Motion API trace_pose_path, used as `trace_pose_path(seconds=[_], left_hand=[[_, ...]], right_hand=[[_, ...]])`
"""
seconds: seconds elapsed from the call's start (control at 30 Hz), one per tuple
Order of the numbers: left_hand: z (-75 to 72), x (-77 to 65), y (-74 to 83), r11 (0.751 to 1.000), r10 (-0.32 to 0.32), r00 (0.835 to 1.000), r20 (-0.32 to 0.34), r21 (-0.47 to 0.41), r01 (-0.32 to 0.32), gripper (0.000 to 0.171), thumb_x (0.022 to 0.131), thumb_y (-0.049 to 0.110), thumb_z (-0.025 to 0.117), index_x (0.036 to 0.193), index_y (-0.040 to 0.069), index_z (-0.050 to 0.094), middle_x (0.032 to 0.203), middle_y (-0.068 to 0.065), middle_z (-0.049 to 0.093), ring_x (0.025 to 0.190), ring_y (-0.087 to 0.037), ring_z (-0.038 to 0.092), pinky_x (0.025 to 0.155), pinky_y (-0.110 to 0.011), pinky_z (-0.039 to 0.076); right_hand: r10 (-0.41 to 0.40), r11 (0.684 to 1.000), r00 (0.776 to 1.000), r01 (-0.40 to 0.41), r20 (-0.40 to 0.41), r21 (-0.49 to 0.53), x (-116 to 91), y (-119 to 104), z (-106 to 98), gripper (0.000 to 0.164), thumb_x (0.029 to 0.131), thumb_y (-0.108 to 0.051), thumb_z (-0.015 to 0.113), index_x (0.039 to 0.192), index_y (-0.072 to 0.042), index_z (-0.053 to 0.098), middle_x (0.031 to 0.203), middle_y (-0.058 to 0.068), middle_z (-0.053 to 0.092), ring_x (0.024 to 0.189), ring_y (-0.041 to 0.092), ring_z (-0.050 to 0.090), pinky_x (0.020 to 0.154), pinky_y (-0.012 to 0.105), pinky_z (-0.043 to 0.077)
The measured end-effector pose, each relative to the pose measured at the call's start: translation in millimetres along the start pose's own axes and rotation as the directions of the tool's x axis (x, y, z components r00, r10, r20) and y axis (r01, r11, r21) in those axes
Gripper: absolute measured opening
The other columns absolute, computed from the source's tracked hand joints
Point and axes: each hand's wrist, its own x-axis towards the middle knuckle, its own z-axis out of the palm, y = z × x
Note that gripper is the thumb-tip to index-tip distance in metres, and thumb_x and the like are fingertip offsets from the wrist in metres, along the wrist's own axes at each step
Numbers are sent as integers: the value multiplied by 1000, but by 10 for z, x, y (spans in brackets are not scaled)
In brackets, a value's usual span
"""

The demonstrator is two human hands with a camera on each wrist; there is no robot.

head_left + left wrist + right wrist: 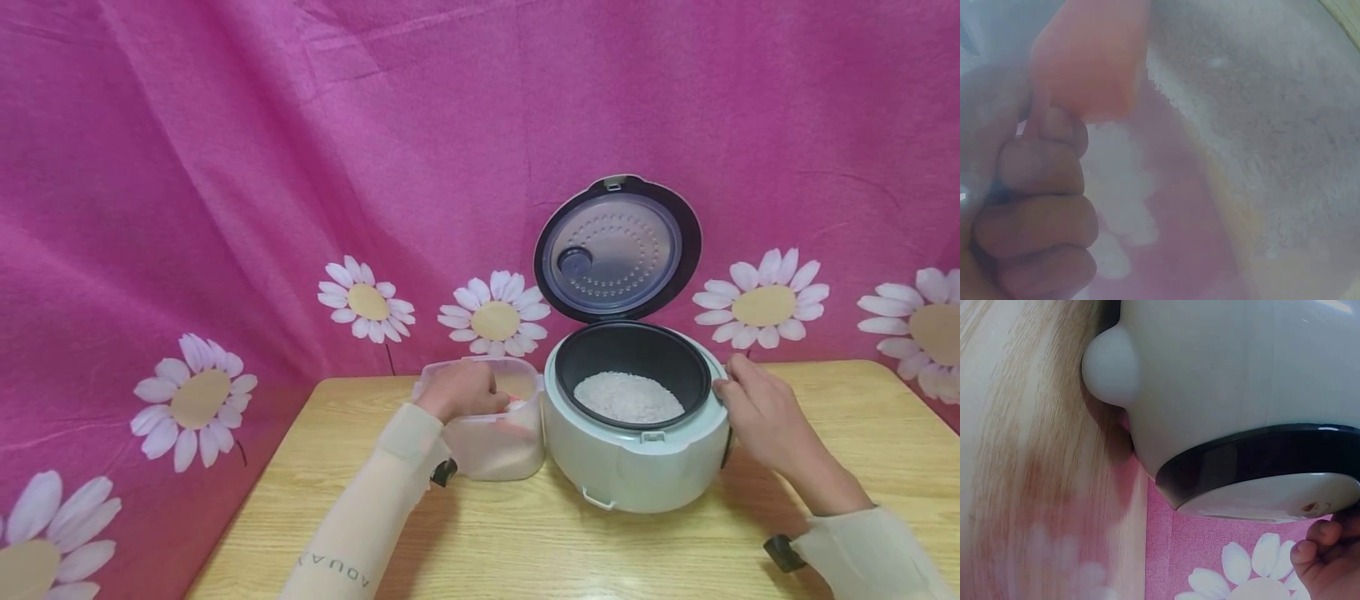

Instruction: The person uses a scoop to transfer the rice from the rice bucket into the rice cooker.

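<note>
My left hand (461, 390) reaches into a translucent plastic container (498, 454) at the left of the rice cooker. In the left wrist view, its curled fingers (1041, 228) grip the handle of a pinkish-orange scoop (1094, 62), close beside the rice (1285, 112) seen through the container wall. The pale green rice cooker (637, 475) stands with its lid (618, 242) raised; white rice (628, 398) lies in its dark inner pot (637, 350). At the cooker's right side, my right hand (768, 417) holds the rim, thumb on top.
Both vessels stand side by side on a light wooden table (495, 550), near its back edge. Behind it hangs a magenta cloth (420, 167) with white daisies. A small latch loop (598, 500) sticks out at the cooker's lower front.
</note>
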Motion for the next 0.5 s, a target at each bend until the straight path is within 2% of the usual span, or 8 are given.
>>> trace_pose_path(seconds=[0.4, 0.5], left_hand=[[-3, 1, 15, 1000, -2, 1000, 4, 2, 2, 37, 93, 33, 68, 62, 15, 57, 56, 4, 42, 53, -12, 45, 54, -26, 38], [-13, 3, -5, 1000, -3, 1000, 9, 26, 3, 38, 93, 36, 68, 62, 16, 57, 56, 4, 43, 53, -12, 46, 55, -26, 38]], right_hand=[[14, 1000, 1000, -14, 6, -1, -6, -7, -12, 12, 102, -15, 47, 92, -9, 50, 76, 4, 45, 69, 10, 39, 57, 26, 34], [20, 1000, 1000, -20, 7, 10, 2, -11, 9, 12, 102, -15, 47, 92, -9, 50, 77, 5, 45, 69, 10, 40, 56, 26, 34]])
